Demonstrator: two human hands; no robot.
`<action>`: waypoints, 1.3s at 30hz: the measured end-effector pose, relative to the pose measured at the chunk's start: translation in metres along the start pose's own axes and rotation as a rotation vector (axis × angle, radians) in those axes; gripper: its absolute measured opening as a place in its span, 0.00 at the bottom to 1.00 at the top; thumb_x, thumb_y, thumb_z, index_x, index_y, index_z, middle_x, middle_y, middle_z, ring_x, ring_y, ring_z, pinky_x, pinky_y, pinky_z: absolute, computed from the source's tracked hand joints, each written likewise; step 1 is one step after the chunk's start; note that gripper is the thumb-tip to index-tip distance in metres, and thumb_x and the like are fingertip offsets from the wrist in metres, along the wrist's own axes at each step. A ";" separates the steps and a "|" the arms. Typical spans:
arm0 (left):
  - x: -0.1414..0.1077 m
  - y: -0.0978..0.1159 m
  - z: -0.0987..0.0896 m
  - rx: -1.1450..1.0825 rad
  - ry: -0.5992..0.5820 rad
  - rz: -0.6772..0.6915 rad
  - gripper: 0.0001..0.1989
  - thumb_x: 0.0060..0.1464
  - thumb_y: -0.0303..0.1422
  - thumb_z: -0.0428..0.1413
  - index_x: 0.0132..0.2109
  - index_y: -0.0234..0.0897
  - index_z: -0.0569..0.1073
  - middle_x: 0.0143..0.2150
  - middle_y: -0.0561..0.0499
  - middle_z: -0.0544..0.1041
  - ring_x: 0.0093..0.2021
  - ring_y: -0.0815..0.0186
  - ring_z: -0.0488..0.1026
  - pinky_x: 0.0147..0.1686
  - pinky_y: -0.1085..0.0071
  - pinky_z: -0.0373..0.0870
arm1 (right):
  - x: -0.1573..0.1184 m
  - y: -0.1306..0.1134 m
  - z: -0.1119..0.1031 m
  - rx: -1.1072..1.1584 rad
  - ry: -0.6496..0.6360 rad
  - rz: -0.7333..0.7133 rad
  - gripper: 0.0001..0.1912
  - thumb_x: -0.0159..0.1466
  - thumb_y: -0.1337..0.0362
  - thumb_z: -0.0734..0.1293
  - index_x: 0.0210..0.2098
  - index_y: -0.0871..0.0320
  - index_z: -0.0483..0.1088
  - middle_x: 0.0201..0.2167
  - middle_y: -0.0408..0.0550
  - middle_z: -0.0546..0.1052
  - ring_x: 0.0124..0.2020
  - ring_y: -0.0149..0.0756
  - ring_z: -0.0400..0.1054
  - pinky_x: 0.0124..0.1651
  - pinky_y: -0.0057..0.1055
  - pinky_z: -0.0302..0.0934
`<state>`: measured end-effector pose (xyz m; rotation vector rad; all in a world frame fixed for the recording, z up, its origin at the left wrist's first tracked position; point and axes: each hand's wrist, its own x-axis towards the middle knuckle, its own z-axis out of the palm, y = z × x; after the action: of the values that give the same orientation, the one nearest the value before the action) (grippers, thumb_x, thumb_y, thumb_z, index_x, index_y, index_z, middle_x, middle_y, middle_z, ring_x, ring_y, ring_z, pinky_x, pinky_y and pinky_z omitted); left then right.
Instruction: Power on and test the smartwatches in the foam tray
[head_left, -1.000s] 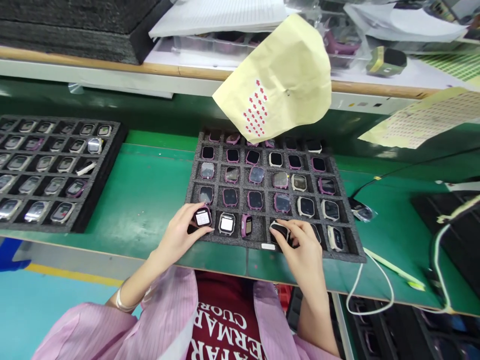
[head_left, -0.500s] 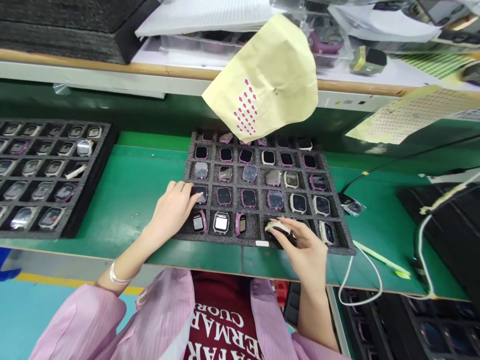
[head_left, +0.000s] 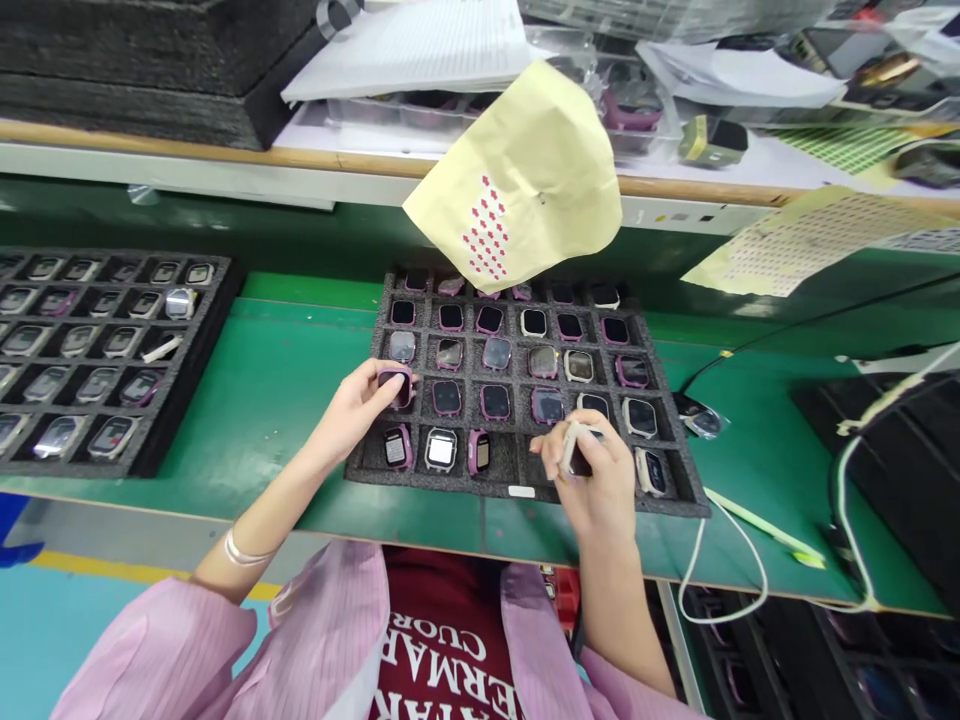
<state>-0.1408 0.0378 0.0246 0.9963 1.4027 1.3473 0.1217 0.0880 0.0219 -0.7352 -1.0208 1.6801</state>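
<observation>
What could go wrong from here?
The white-framed square watch tilted in the right hand could slip. The purple-framed square watch in the left hand might snag on the dark foam tray. The hanging yellow paper sheet overlaps the back row, possibly hiding a watch.

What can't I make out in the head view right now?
All head view:
- Cells behind the right hand: partly covered by it.
- Underside of the purple watch in the left hand: faces away.
- Back row of the centre foam tray: partly hidden by the yellow sheet.
- Left foam tray: cut off by the left edge.
- Writing on the lit purple-cased watch: too small, blurred.
</observation>
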 end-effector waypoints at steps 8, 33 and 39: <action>-0.029 0.015 0.017 -0.489 -0.116 -0.263 0.16 0.56 0.34 0.58 0.51 0.33 0.70 0.33 0.51 0.72 0.26 0.71 0.71 0.21 0.77 0.67 | -0.016 -0.011 0.017 0.025 -0.094 0.323 0.21 0.69 0.60 0.61 0.61 0.53 0.61 0.44 0.52 0.76 0.34 0.37 0.70 0.37 0.34 0.65; -0.057 0.007 0.037 0.188 -0.104 -0.104 0.22 0.51 0.25 0.53 0.54 0.39 0.66 0.27 0.58 0.68 0.18 0.74 0.61 0.19 0.77 0.61 | -0.023 -0.003 0.014 0.064 -0.293 0.265 0.18 0.59 0.61 0.73 0.49 0.50 0.74 0.39 0.53 0.81 0.31 0.41 0.77 0.31 0.34 0.67; -0.056 0.005 0.036 0.262 -0.058 0.017 0.20 0.52 0.25 0.54 0.53 0.40 0.67 0.38 0.53 0.71 0.35 0.68 0.69 0.38 0.74 0.67 | -0.019 -0.001 0.017 0.028 -0.237 0.272 0.18 0.58 0.60 0.73 0.49 0.53 0.74 0.38 0.53 0.81 0.29 0.42 0.76 0.31 0.37 0.67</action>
<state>-0.0921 -0.0068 0.0349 1.2105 1.5562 1.1559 0.1144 0.0651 0.0308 -0.6912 -1.0950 2.0505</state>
